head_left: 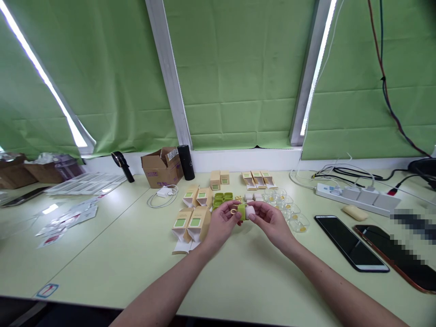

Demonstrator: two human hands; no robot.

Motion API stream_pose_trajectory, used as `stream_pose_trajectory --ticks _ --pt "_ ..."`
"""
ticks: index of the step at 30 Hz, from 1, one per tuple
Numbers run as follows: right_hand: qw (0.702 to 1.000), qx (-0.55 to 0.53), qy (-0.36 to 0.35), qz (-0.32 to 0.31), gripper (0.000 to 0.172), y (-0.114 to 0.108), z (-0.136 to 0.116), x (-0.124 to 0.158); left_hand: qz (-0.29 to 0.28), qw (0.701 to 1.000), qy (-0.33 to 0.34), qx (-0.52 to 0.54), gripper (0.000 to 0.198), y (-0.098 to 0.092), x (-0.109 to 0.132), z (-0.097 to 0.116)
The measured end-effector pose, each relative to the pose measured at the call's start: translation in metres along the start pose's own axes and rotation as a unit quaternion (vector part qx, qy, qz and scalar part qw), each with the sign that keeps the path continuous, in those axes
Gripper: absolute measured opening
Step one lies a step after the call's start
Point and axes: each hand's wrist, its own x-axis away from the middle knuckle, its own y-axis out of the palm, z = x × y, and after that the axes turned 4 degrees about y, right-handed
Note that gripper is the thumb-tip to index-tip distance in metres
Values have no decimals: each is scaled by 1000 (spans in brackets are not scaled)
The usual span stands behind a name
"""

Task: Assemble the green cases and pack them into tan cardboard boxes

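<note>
Above the table, my left hand pinches a small green sleeve-like cover with a pale ring hanging on its left side. My right hand grips a small rounded white block, whose left end meets the cover; how far it sits inside is hidden. Just beyond my fingers stand several green covers, small yellowish pieces and more white blocks. Clear plastic shells with yellow spots lie right of my right hand. Kraft boxes with green windows and open flaps stand left of my left hand.
More kraft boxes stand at the back. A cardboard carton, black cylinder, handheld fan and white charger are further left. On the right lie a power strip with cables and two phones.
</note>
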Motion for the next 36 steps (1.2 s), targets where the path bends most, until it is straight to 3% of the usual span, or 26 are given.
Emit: stream_pose_trajectory --ticks 17,25,30,36 --pt "999 30 -28 17 50 4 7 4 -30 999 -19 41 62 2 0 -15" --pt "999 34 -32 21 48 4 9 2 -31 999 -14 14 57 4 6 -20" --pt "999 -2 -32 30 48 5 11 1 -26 993 71 -92 70 9 15 -17" --pt "1000 -16 -18 16 47 9 18 1 -24 981 134 -135 49 10 21 -19"
